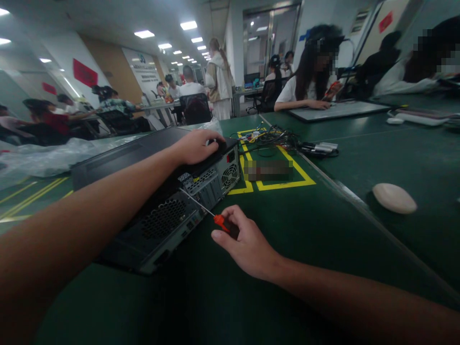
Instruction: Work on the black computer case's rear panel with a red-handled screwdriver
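Note:
A black desktop computer case (118,160) lies on its side on the green table, its metal rear panel with vents, slots and a fan grille turned towards my right hand. My left hand (196,146) rests on the case's upper face, near the rear corner, thumb apart from the fingers. In my right hand (247,242) is a screwdriver (223,223) with an orange and dark handle, closed between thumb and fingers. Its thin shaft points up and left, the tip at the rear panel beside the expansion slots. Whether the tip sits in a screw is too small to tell.
Tangled cables (276,139) lie behind the case, near yellow tape (287,185) and a blurred-out item (269,170). A pale rounded object (394,198) sits to the right. Plastic wrap (46,160) is at left. Across the table a person works at a flat panel (334,111).

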Action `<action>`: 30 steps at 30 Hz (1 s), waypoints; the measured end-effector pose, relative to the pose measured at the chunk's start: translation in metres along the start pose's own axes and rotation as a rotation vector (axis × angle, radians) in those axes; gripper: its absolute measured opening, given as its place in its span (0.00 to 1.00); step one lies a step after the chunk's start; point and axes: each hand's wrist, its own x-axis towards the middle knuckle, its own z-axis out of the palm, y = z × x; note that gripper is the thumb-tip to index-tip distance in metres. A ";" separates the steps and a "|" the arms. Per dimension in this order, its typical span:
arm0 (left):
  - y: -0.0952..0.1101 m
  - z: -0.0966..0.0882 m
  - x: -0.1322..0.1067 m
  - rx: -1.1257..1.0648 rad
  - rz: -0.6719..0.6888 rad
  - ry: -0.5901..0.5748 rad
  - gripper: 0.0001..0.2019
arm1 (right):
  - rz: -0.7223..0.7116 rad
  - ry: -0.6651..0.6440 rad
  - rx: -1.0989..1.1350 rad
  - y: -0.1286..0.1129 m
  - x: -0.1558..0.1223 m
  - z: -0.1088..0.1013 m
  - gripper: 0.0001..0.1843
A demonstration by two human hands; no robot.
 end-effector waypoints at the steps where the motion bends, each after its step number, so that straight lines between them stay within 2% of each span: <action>1: 0.000 0.000 0.000 0.002 -0.001 0.000 0.23 | 0.001 0.018 -0.006 0.000 0.001 0.000 0.11; 5: 0.000 0.000 0.000 0.003 -0.002 -0.002 0.23 | -0.048 0.094 -0.043 0.001 0.003 0.000 0.09; 19: 0.002 -0.002 0.000 0.003 -0.014 -0.012 0.23 | -0.067 0.113 -0.093 -0.007 -0.003 -0.003 0.05; 25: 0.001 -0.002 0.000 0.000 -0.011 -0.016 0.23 | -0.017 0.074 -0.085 -0.006 -0.003 -0.003 0.09; 30: 0.002 -0.002 0.001 0.002 0.000 -0.016 0.23 | -0.048 0.089 -0.122 -0.007 -0.002 -0.005 0.10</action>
